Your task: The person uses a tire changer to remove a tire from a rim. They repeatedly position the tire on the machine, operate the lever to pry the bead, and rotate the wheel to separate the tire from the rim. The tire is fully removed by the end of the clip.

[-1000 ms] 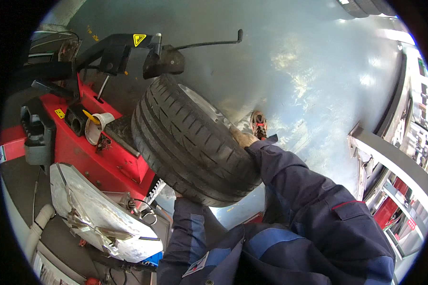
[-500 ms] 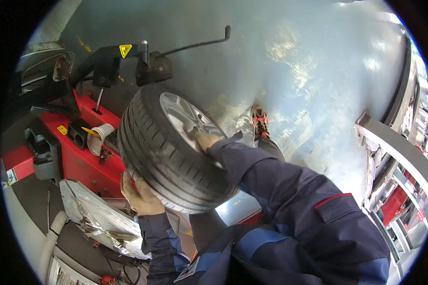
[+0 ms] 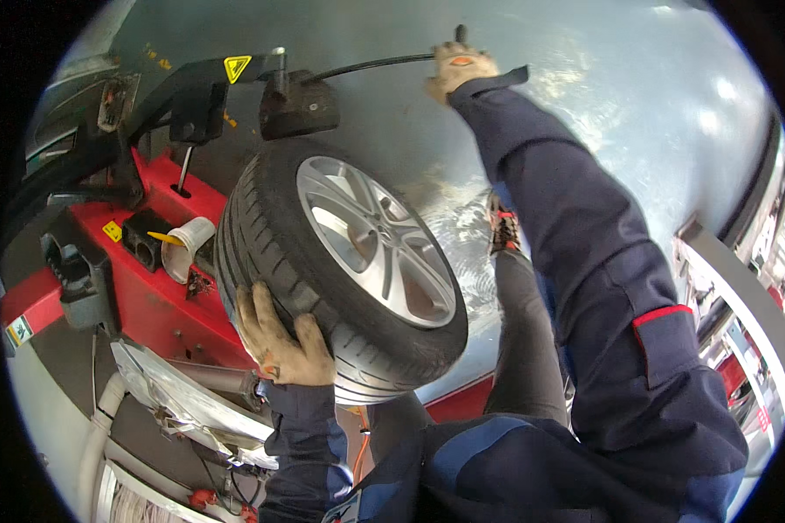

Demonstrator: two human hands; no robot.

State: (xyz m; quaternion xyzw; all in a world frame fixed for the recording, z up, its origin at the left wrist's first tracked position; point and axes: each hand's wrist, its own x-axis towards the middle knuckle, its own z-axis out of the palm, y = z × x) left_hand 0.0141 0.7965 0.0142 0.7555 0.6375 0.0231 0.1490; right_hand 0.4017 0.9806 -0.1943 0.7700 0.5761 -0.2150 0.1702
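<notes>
A car wheel (image 3: 275, 196), a black tyre on a silver multi-spoke alloy rim, stands tilted beside the red machine body. My left hand (image 3: 283, 344), in a tan work glove, lies against the tread on the near side, fingers spread. Farther off, my gloved right hand (image 3: 462, 70) is closed around the outer end of a thin black lever (image 3: 366, 64); the lever's dark tip pokes out beyond my fingers. From my hand the lever runs left to a dark block (image 3: 298, 106) on a black arm just past the wheel.
On the red machine body (image 3: 170, 314) stands a dirty white cup (image 3: 187, 248) with a yellow-handled tool in it. A crumpled silver-covered part (image 3: 179, 392) lies at the lower left. My shoe (image 3: 503, 228) is right of the wheel; a grey metal frame (image 3: 746, 296) stands at the far right.
My right hand has left the rim and reached forward onto the lever. The left hand has shifted slightly right, its fingers spread over the tread. The wheel's face has turned more into view.
</notes>
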